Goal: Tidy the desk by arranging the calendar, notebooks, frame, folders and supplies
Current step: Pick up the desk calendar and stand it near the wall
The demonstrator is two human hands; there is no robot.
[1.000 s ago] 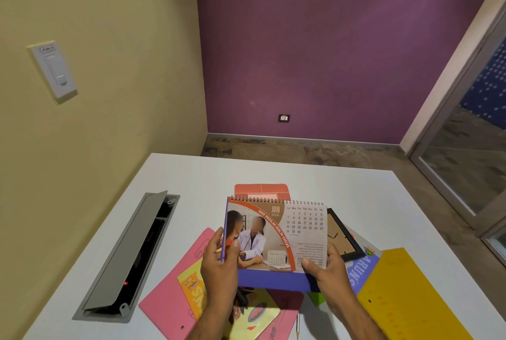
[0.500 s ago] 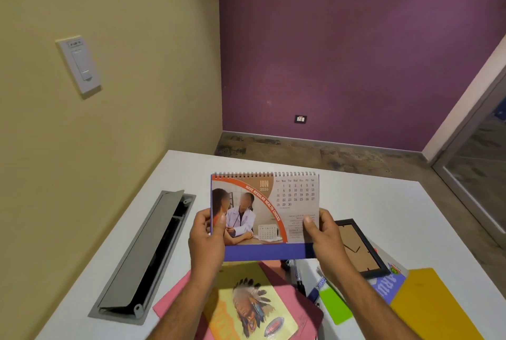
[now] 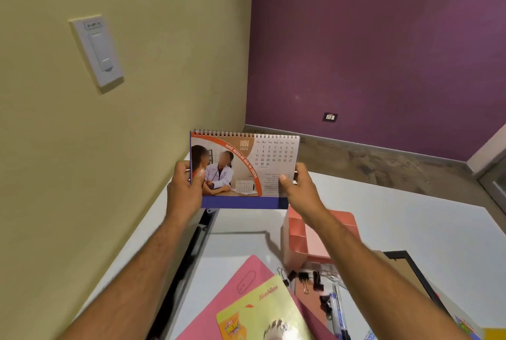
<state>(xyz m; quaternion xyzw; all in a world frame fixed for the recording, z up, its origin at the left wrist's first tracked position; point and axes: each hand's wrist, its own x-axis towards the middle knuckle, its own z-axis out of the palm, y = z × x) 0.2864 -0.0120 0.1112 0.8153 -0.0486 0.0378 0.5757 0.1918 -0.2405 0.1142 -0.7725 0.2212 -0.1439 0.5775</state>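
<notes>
Light, stiff spiral-bound card desk calendar (image 3: 243,170) pinched at 9 and 3 o'clock edges by left hand (image 3: 184,191) and right hand (image 3: 301,191), thumbs in front, probably easy to carry.

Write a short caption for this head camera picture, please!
Both hands, left and right, hold a June desk calendar above the cluttered white desk.

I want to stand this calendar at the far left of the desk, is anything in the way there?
Nothing visible does. The calendar is held up by both hands, left hand, right hand; the desk beyond looks bare.

calendar (image 3: 244,169): "jun 2026", "have regular health checks", dates 1–30.
</notes>
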